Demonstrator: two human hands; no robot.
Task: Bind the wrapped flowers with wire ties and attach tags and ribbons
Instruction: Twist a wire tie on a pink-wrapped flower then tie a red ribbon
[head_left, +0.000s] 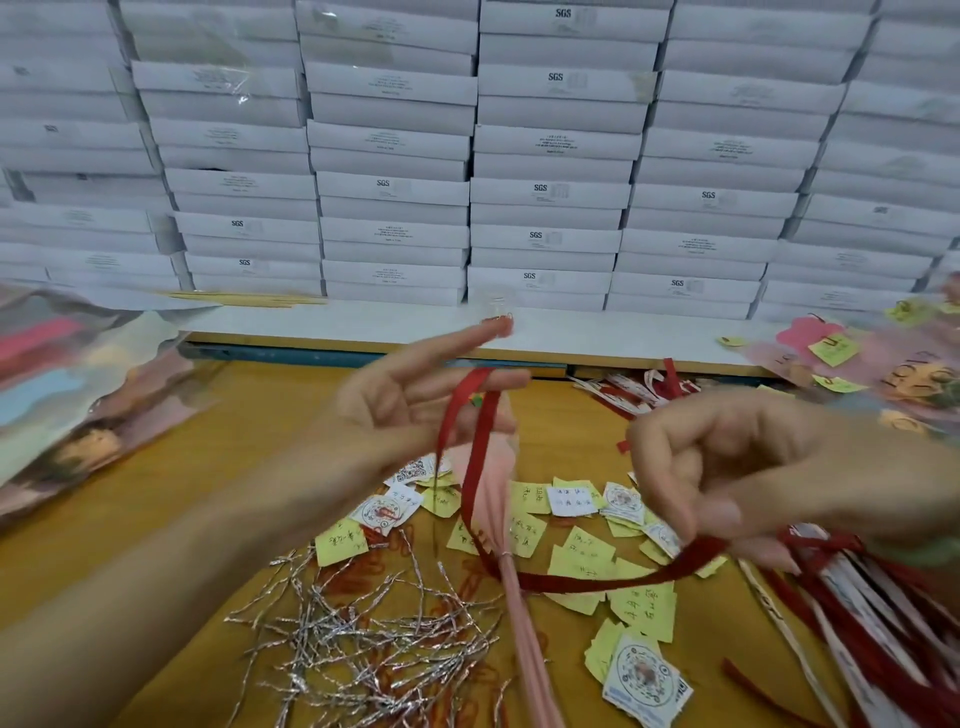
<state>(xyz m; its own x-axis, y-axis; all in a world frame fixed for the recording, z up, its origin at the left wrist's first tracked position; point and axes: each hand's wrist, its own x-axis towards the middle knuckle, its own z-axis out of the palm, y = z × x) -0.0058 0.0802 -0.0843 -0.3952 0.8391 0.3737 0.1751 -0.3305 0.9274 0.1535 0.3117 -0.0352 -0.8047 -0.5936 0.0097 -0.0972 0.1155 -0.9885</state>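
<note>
Our right hand (727, 467) pinches the flat red ribbon (597, 583), which loops up over two straight fingers (441, 347) of our left hand (410, 400). The pink paper-wrapped flower stem (518, 613) hangs just beneath. Motion blur hides the lower left fingers, so we cannot tell whether they grip it.

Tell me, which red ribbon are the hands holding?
The red ribbon draped over the left hand and pinched by the right hand; the other ribbons lie heaped on the table.

Stacked white boxes (545, 192) stand on a white ledge (363, 325) behind the yellow wooden table (260, 405).
</note>
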